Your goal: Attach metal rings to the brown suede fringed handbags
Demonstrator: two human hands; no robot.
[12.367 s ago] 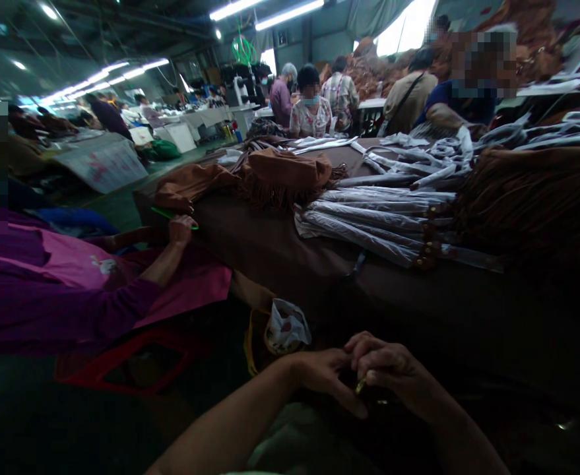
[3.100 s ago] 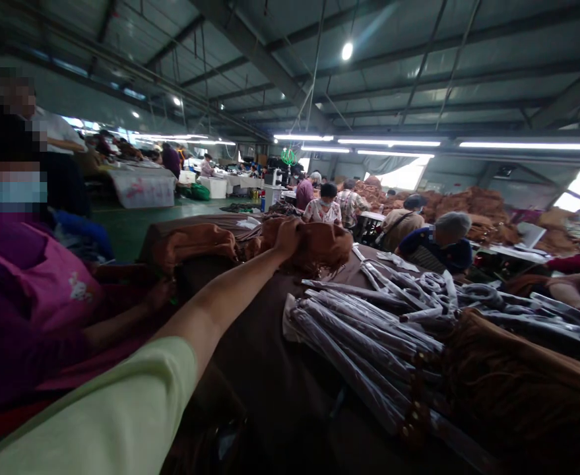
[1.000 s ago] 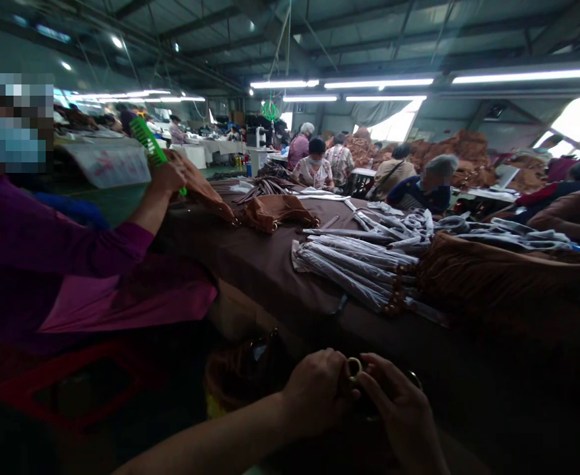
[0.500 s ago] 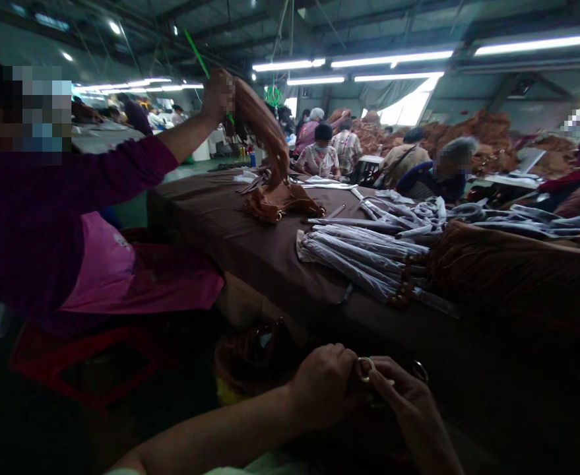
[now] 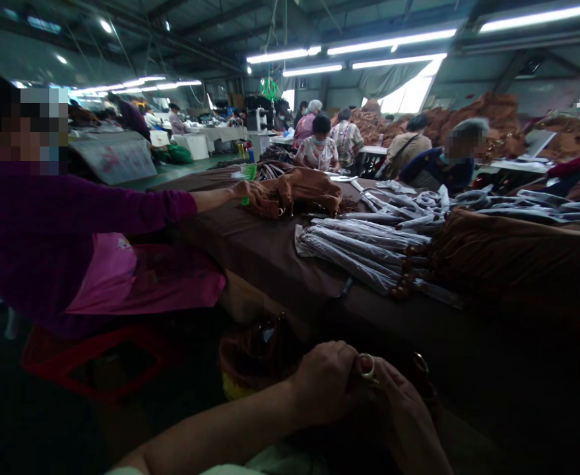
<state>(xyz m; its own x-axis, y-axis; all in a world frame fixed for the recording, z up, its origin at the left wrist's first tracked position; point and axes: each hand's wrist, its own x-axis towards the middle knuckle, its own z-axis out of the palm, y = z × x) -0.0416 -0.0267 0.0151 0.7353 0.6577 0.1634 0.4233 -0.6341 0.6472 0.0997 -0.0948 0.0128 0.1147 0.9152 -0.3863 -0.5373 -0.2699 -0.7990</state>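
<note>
My left hand [image 5: 325, 381] is closed low at the front, its fingers curled downward over something dark that I cannot make out. Close against its thumb is a gold-coloured metal ring [image 5: 367, 376]. From the other side my right hand [image 5: 402, 390] pinches this ring between thumb and fingers. A second metal ring [image 5: 421, 361] shows just beyond my right hand. What hangs below both hands is lost in deep shadow.
Paper-wrapped straps [image 5: 352, 254] with brown ends lie on the dark-covered table [image 5: 260, 264]. A fringed brown piece [image 5: 512, 264] is at right. On the left, a co-worker's hand [image 5: 241, 192] rests at a brown bag [image 5: 309, 188]. A brown-filled container [image 5: 237, 369] stands below.
The co-worker's raised arm has come down, and the brown bag now lies on the table. My hands stay nearly in place; the ring between them has tilted slightly.
</note>
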